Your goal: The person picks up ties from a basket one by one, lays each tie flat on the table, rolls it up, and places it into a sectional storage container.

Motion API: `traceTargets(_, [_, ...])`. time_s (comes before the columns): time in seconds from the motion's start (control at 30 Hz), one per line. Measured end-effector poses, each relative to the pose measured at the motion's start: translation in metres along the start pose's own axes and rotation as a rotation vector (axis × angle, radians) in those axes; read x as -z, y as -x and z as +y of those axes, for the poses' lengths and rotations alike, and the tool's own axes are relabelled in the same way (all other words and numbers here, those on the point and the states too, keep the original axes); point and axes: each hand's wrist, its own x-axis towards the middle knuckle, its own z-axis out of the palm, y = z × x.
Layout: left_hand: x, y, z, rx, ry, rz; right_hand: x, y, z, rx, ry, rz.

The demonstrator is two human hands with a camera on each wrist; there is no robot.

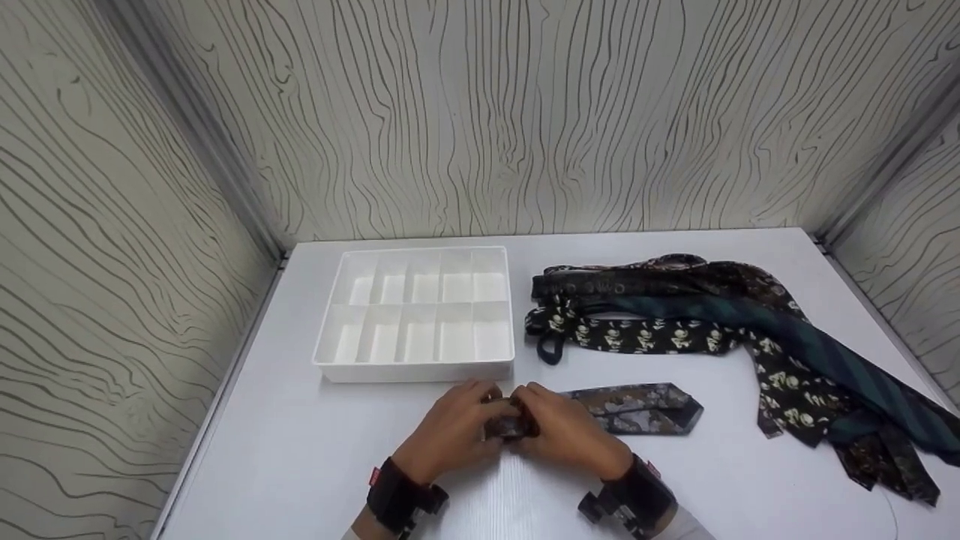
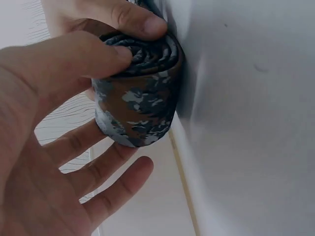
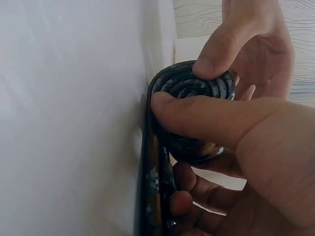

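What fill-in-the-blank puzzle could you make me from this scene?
1. A partly rolled tie is held between the left hand and the right hand, and its loose end lies past the ____ hand.
2. The tray has ____ compartments in each row.
3. In the head view, the tray sits to the ____ of the other ties.
4. The wristbands are coloured ____.

Missing words: right; five; left; black.

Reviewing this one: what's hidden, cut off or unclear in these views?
Head: most of the rolled tie, covered by the left hand and right hand.
Head: tip of the green striped tie, cut off by the right edge.
Right wrist: end of the unrolled tail, cut off by the bottom edge.
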Motion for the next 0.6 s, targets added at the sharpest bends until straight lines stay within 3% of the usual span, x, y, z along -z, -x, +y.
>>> traceTargets(0.13, [0.0007, 0.0004, -0.0002, 0.007, -0.012, 0.007, 0.0021, -0.0005, 0.0002, -0.003, -0.051, -0.013])
traceTargets(0.3, [0.0001, 0.0010, 0.0007, 0.023, -0.021, 0.002, 0.0027, 0.0016, 0.0019, 0.021, -0.030, -0.004])
traceTargets(0.6, [-0.0003, 0.0010, 0.0001, 0.017, -0.036, 0.000, 0.0085, 0.0028, 0.0009, -0.009, -0.045, -0.037])
